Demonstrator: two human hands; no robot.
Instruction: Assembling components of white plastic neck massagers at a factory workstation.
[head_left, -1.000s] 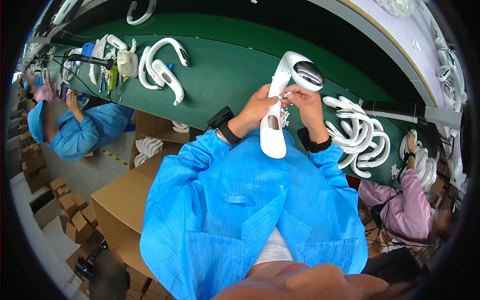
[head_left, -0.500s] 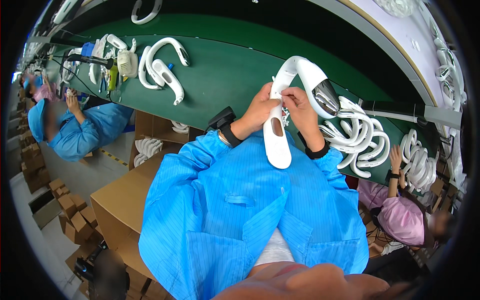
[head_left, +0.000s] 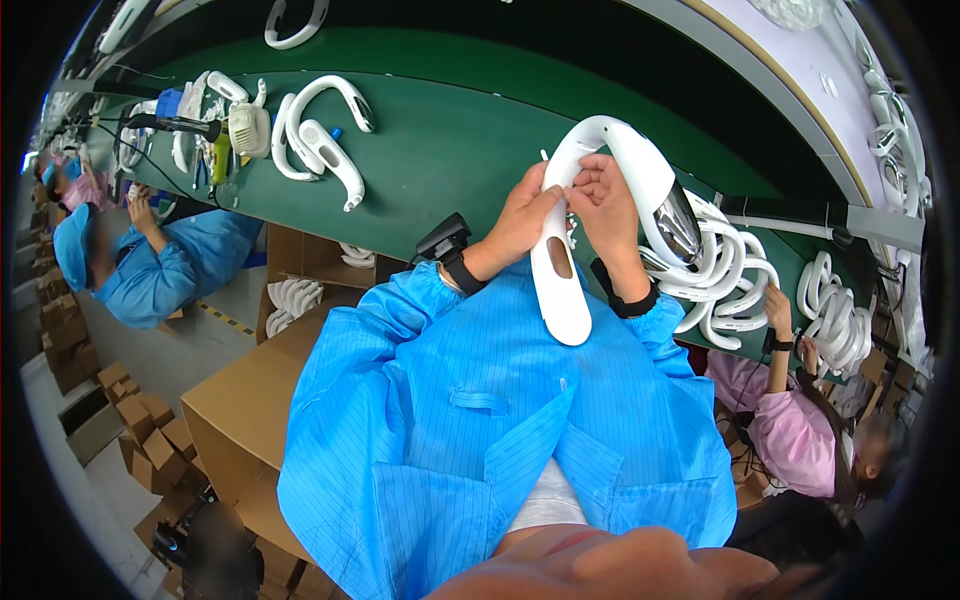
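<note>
A white hook-shaped plastic housing (head_left: 606, 135), probably part of a neck fan, is in front of my chest. Its flat end has an oblong slot and points toward me; the other end curves right to a shiny silver tip. My left hand (head_left: 520, 218) is closed round the straight part above the slot. My right hand (head_left: 608, 205) has thumb and forefinger pinched together against the same part, inside the curve. Anything between those fingertips is too small to make out. Black straps circle both wrists, and a dark box (head_left: 444, 236) sits by the left one.
More white curved housings (head_left: 735, 275) are piled on the green bench (head_left: 430, 150) at right. At left lie two more housings (head_left: 330, 150), a beige device and a green-handled tool (head_left: 220, 158). Co-workers sit left and right; one hand (head_left: 776, 308) touches the right pile. A cardboard box (head_left: 240, 390) stands at lower left.
The housing's curved end has swung slightly right and down in my hands. My right fingers have shifted and curled more. The right co-worker's hand has moved left to the pile.
</note>
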